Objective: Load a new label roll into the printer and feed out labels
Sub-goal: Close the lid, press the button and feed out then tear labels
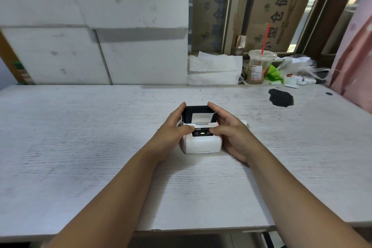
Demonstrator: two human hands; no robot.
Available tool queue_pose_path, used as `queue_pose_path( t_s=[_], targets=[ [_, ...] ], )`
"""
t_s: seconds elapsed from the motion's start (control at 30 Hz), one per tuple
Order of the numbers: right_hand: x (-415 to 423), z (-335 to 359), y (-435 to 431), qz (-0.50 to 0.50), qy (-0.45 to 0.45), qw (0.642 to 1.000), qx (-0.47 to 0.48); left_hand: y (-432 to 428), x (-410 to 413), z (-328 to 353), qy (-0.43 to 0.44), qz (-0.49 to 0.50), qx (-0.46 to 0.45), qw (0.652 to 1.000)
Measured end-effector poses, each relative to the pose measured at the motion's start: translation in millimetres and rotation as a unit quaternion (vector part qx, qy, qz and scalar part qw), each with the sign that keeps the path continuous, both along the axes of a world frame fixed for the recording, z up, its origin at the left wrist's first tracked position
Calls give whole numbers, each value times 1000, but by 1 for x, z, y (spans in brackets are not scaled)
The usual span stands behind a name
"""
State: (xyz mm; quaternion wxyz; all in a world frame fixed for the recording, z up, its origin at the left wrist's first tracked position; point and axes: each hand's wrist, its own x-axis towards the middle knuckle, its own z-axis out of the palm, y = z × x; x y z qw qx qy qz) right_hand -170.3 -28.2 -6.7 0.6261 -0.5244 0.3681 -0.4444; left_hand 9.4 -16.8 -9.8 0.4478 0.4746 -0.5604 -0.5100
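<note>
A small white label printer point(201, 143) sits in the middle of the white table point(80, 137). Its lid stands open at the back, showing a black compartment with a white label strip point(202, 118) inside. A dark control strip on top has a lit yellow-green light. My left hand point(177, 125) grips the printer's left side, thumb resting on the control strip. My right hand point(229, 131) clasps the right side, fingers on the lid edge and thumb near the buttons. A small white object point(246, 123) peeks out just behind my right hand; I cannot tell what it is.
A black stain point(280, 97) marks the table at the back right. Behind it stand a plastic drink cup with a red straw point(259, 66), folded white paper point(215, 66), plastic bags and cardboard boxes. White panels form the wall behind the table.
</note>
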Motion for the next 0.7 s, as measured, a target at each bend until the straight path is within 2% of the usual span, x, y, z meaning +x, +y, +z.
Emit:
queue_pose_path(
  t_s=[0.43,0.7],
  targets=[
    [0,0,-1,-6,-7,1000,11,0,-1,1,2,6,3,1000],
    [-1,-1,-2,-7,7,1000,3,1,-2,4,38,7,19,999]
  ],
)
